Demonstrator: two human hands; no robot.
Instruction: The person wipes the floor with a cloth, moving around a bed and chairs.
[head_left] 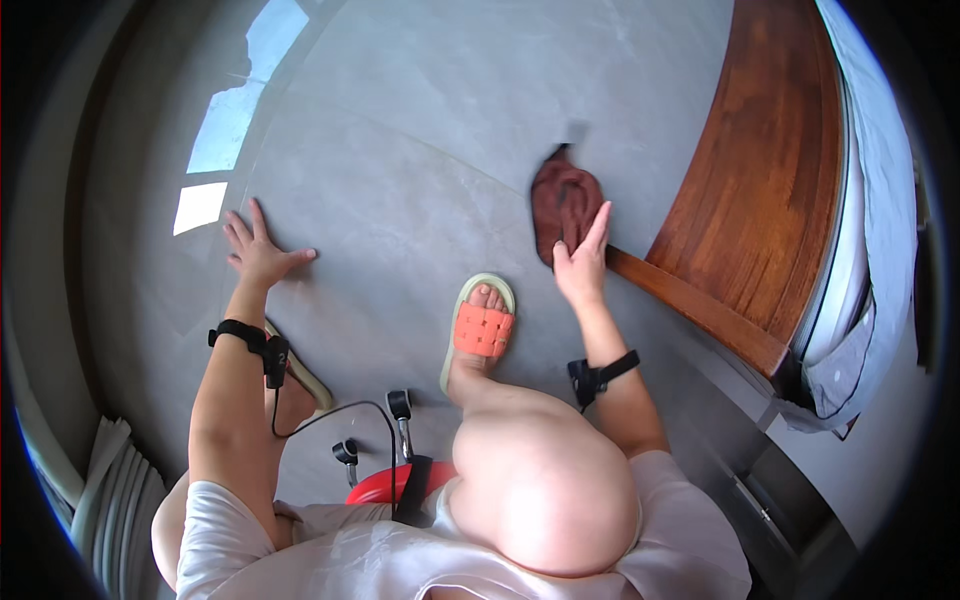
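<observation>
Left grip (262, 260) wide-fingered, right grip (584, 264) against maroon cloth (563, 196)

Home, probably a bedroom. Cues: brown wooden frame (770, 170), bed-like, with pale blue bedding-like fabric (888, 170) along its right side; pleated grey curtain-like material (118, 505) lower left; smooth grey floor (400, 90) with bright window-like reflections (225, 125); orange-strapped slide (483, 330) worn on a bare foot (486, 297).
</observation>
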